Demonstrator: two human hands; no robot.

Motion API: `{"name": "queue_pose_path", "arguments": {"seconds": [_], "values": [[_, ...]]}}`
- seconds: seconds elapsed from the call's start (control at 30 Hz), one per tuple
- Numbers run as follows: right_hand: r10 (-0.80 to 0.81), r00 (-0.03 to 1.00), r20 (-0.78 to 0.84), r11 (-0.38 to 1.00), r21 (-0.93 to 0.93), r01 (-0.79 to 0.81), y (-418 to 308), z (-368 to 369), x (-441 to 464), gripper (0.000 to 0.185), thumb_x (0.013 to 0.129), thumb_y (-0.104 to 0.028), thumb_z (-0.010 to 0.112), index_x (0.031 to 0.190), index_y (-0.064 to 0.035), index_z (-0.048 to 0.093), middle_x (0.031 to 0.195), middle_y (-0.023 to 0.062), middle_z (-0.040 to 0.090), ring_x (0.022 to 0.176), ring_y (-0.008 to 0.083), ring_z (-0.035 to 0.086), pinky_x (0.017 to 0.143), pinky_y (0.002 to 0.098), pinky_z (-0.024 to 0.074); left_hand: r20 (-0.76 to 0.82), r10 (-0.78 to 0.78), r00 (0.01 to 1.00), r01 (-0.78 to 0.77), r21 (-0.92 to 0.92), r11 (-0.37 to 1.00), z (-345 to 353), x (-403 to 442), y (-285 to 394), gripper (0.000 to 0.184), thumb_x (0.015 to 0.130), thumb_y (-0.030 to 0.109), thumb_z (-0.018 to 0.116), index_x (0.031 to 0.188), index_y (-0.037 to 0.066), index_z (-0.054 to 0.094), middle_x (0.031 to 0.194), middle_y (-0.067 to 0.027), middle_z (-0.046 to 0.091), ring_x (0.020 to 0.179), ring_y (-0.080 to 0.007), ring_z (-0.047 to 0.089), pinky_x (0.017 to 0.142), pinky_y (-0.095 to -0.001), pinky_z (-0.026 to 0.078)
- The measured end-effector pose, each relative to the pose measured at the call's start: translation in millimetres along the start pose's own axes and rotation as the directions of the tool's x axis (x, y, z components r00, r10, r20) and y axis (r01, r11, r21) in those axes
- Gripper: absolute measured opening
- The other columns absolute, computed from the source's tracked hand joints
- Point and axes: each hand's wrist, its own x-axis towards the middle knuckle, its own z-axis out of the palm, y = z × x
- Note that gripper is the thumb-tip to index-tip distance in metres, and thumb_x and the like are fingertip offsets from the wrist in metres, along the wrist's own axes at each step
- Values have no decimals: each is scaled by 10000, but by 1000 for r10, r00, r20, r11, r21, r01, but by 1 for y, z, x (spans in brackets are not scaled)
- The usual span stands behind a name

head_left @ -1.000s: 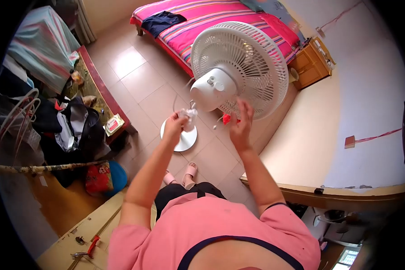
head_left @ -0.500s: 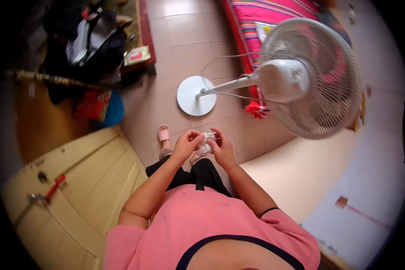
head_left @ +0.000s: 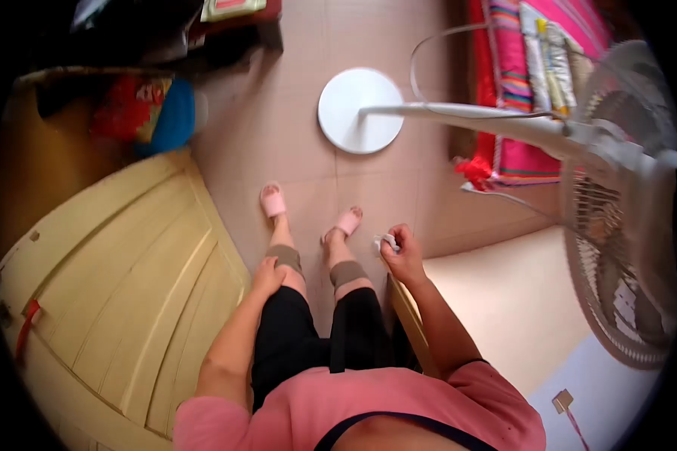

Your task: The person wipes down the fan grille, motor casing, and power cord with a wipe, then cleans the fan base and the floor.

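My right hand (head_left: 405,255) is closed on a small crumpled white tissue (head_left: 386,243), beside my right leg and above the floor. My left hand (head_left: 268,276) hangs next to my left knee, its fingers pointing down and close to the leg; whether they are apart is hard to make out. A white standing fan (head_left: 624,173) is at the right, its pole leading to a round white base (head_left: 360,110) on the tiled floor ahead of my feet.
A yellowish door (head_left: 128,293) stands at the left, with a blue basin (head_left: 174,116) and a red bag (head_left: 124,109) beyond it. The bed (head_left: 523,154) with pink striped cover is at the upper right. A loose cable (head_left: 416,64) runs by the fan.
My hands, together around the tissue half a second ago, have separated. The tissue is now in my right hand only, and my left hand has dropped beside my knee. The view has turned and shifted.
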Motion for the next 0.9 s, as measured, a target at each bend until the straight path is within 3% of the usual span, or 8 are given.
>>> {"name": "queue_pose_path", "arguments": {"seconds": [0.07,0.1,0.2,0.27,0.43,0.73,0.8,0.9], "values": [[36,985,169,802,-592,73,38,6,-9,237,826,-129,631,1048,-90,558,746,95,584,672,260,598,606,347,488,79,-82,993,98,-225,970,5,-19,-20,466,818,359,624,1139,22,614,1127,-235,611,1067,-391,569,920,-435,452],[69,980,185,857,-515,37,78,13,-13,330,788,-172,633,1110,-125,574,872,168,606,762,383,620,665,434,512,70,-83,994,94,-175,980,-9,-21,-8,398,832,346,612,1072,32,651,1080,-213,630,1027,-366,596,892,-430,467],[223,882,415,710,-689,145,109,65,-37,366,788,-235,623,1140,-140,595,1014,191,595,832,392,639,723,470,522,62,-173,983,183,-242,953,-5,-17,-25,256,851,254,617,1006,61,682,1008,-164,646,914,-328,623,819,-394,493],[185,798,573,713,-637,292,130,107,-47,401,796,-287,625,1162,-128,593,1068,182,561,837,376,629,737,460,527,37,-109,993,115,-243,963,-7,-19,-28,242,854,240,620,1013,69,681,991,-156,649,902,-326,622,810,-384,494],[263,806,530,723,-662,199,151,194,-61,242,804,-219,606,1011,-103,654,1027,172,581,865,370,630,740,468,518,25,-56,998,59,-122,991,-9,-29,-34,195,870,202,604,1007,82,675,933,-151,652,880,-336,620,796,-373,491],[226,722,654,835,-512,202,136,164,-99,107,815,-147,559,869,-110,643,912,132,578,829,358,619,721,459,497,-35,-77,996,67,-219,973,-22,-86,-23,125,880,156,576,888,39,617,873,-163,635,844,-349,593,751,-422,461],[116,500,858,881,-321,347,122,135,-113,89,777,-102,558,840,-88,619,954,140,590,822,368,621,701,468,497,95,256,962,-255,-27,967,-44,-110,-21,115,873,163,592,874,55,630,861,-145,627,842,-339,590,746,-423,456],[58,552,832,852,-330,406,113,97,-109,97,765,-82,568,848,-89,618,954,145,582,811,360,624,684,465,499,189,383,904,-402,72,913,-65,-102,5,103,863,164,600,859,66,633,856,-126,611,843,-330,586,740,-423,454]]}}
